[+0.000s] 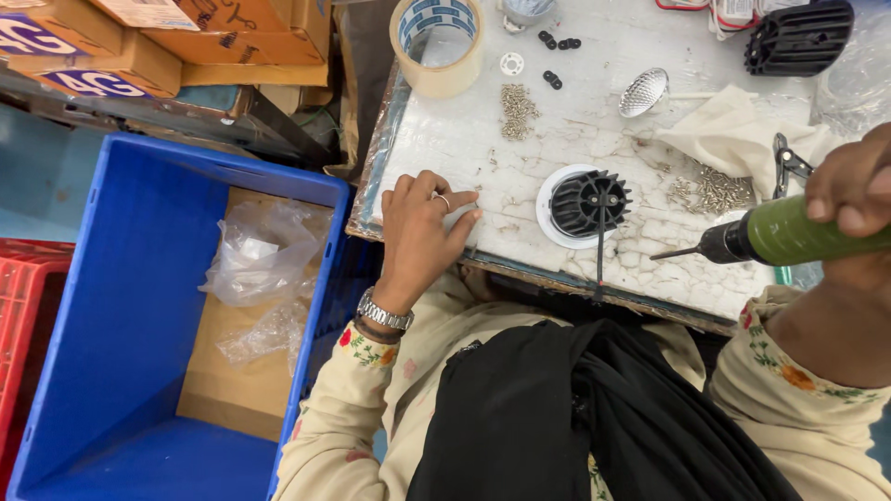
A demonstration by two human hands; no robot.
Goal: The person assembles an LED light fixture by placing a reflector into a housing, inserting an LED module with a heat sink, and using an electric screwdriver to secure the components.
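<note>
My left hand (422, 227) rests on the near left part of the worn white worktop (575, 121), fingers curled together, fingertips touching the surface; I cannot see anything in it. A ring and a metal wristwatch are on that arm. My right hand (849, 190) grips a green electric screwdriver (789, 232) whose bit points left, toward a black finned round housing in a white ring (585, 204). A black cable hangs from the housing over the table edge.
Small screw piles (518, 109) (715, 193), a tape roll (436, 46), black washers (560, 42), a shiny reflector (643, 93), a cloth bag (733, 134) and pliers (789, 165) lie on the worktop. A blue crate (121, 306) with cardboard and plastic bags stands left.
</note>
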